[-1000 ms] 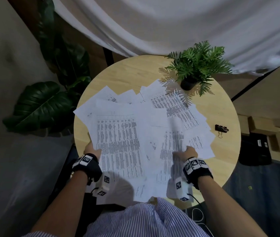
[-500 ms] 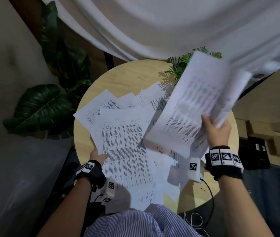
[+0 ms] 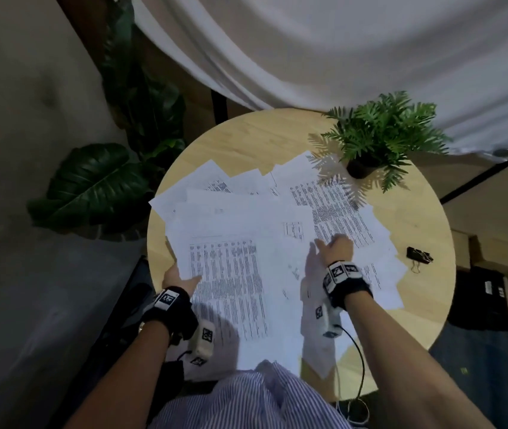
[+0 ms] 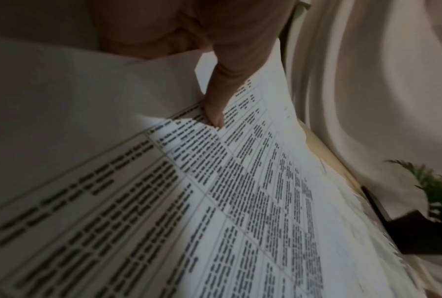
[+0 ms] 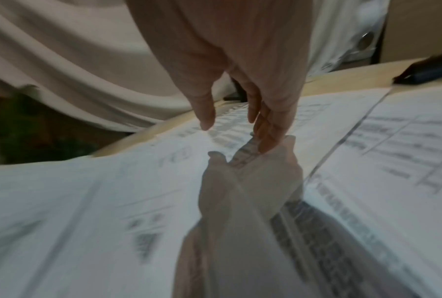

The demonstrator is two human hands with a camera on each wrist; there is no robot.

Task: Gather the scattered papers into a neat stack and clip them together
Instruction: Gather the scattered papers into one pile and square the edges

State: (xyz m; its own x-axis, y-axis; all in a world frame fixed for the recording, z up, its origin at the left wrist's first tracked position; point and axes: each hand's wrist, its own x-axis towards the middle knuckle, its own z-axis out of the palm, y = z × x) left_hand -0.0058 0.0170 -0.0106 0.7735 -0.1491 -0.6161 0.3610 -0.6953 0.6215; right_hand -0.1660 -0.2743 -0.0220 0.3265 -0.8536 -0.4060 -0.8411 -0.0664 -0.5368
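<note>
Papers [image 3: 246, 230] lie fanned across the round table [image 3: 246, 140], overlapping at odd angles, printed tables face up. Nearest you, your left hand [image 3: 178, 278] pinches the near-left sheet's edge, thumb on top. Your right hand [image 3: 331, 247] rests with loose fingers on sheets lying right of centre, their long axes running near to far. Farther right, the black binder clip [image 3: 418, 254] sits on bare wood, closer to your right hand.

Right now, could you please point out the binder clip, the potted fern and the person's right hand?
binder clip [image 3: 418, 254]: head view, on its black body.
potted fern [image 3: 384, 128]: head view, on its green fronds.
right hand [image 3: 334, 247]: head view, on its back.
</note>
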